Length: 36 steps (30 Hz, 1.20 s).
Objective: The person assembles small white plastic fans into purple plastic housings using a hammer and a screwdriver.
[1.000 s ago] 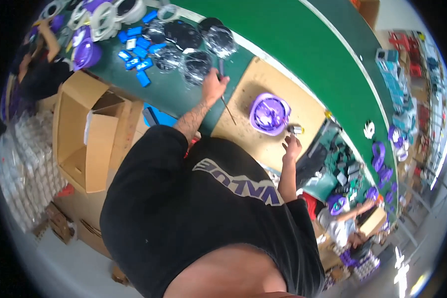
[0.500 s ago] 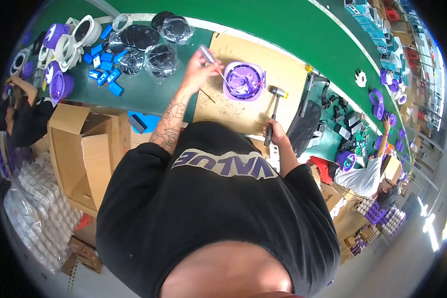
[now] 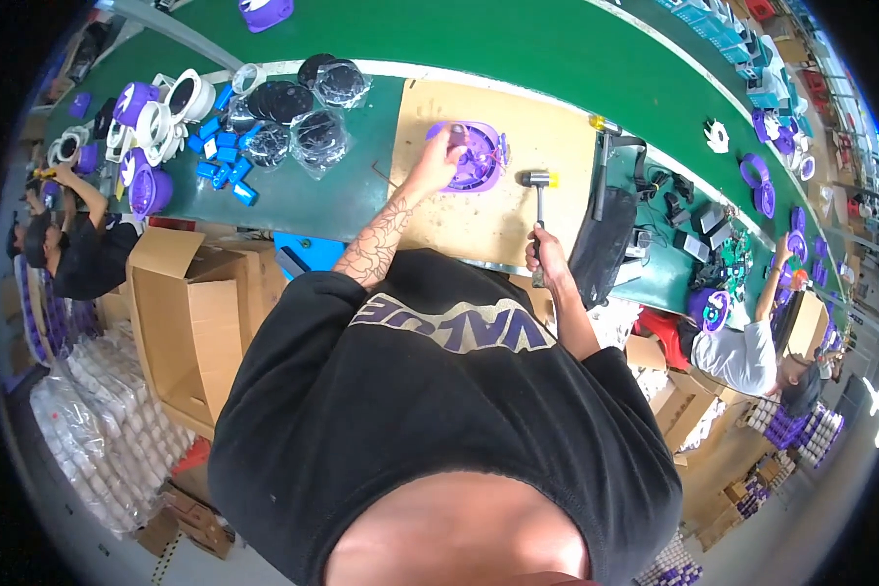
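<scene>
Head view. Purple housing (image 3: 478, 174) lies on a tan board (image 3: 542, 117), directly under the left grip (image 3: 441, 158). Shape: squarish, corners well rounded, open face up. Rim pale lilac, smooth; interior a deeper, glossier purple. Inside, a raised circular band with small fittings at the centre, too fine to make out. Small projection on the rim, on the side facing away from the left grip. Rim portion nearest that grip hidden by fingers and wrist.

Left grip: fingers clamped round a dark tool handle (image 3: 457, 133), seen nearly end-on. Shaft out of sight. Whether the hand touches the housing, cannot tell.

Right grip (image 3: 549, 256): clamped on the lower handle of a hammer (image 3: 540, 207). Head lies beyond the grip, toward the far side of the board; one face black, the other yellow. Hammer head near the housing, apart from it.

Surroundings. Board sits on a green counter (image 3: 308, 210). Left of the left grip, well apart: black discs (image 3: 319, 139), several in clear wrap; farther left, a scatter of blue blocks (image 3: 227, 154), then purple and white ring-shaped parts (image 3: 154, 125). Just right of the right grip, a black bag (image 3: 599, 249). Lower left of the left grip, below counter level, a cardboard box (image 3: 215, 322), flaps spread.
</scene>
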{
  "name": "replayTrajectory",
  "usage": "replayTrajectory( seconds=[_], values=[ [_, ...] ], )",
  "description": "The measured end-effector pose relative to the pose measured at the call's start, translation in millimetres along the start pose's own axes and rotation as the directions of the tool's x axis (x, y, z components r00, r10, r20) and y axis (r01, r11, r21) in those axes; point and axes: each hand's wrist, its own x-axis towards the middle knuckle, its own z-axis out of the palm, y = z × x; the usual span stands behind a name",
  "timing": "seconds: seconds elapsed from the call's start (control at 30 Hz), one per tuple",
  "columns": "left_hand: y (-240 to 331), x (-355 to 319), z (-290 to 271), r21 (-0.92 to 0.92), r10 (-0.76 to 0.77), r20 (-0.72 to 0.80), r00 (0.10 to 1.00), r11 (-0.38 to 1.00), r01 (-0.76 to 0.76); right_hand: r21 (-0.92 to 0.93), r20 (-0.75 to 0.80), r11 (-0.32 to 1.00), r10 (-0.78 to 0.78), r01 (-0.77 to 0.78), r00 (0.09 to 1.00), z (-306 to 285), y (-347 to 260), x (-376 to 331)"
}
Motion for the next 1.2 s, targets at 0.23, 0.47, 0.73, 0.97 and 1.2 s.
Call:
replayTrajectory(
  seconds=[0.23, 0.47, 0.73, 0.97, 1.2],
  values=[
    [31.0, -22.2, 19.2, 0.279, 0.091, 0.021, 0.996, 0.956, -0.094, -0.660, 0.072, 0.659, -0.422, 0.361, 0.904, 22.4, -64.5, -77.8],
    [26.9, -22.8, 22.6, 0.298, 0.073, -0.060, 0.996, 0.953, -0.051, -0.826, 0.309, 0.199, -0.622, 0.527, 0.719, 51.0, -73.1, -111.6],
    [18.5, -30.8, 15.2, 0.261, 0.064, -0.129, 0.990, 0.965, -0.028, -0.815, 0.326, 0.113, -0.722, 0.568, 0.611, 79.7, -117.3, -154.9],
    [-0.9, -33.2, 23.7, 0.258, 0.139, -0.093, 0.986, 0.960, -0.111, -0.878, 0.302, 0.141, -0.577, 0.457, 0.759, 68.3, -72.2, -109.8],
    [19.2, -30.5, 19.0, 0.368, 0.158, -0.103, 0.982, 0.923, -0.110, -0.855, 0.255, 0.112, -0.759, 0.506, 0.599, 87.4, -92.0, -158.7]
  ],
)
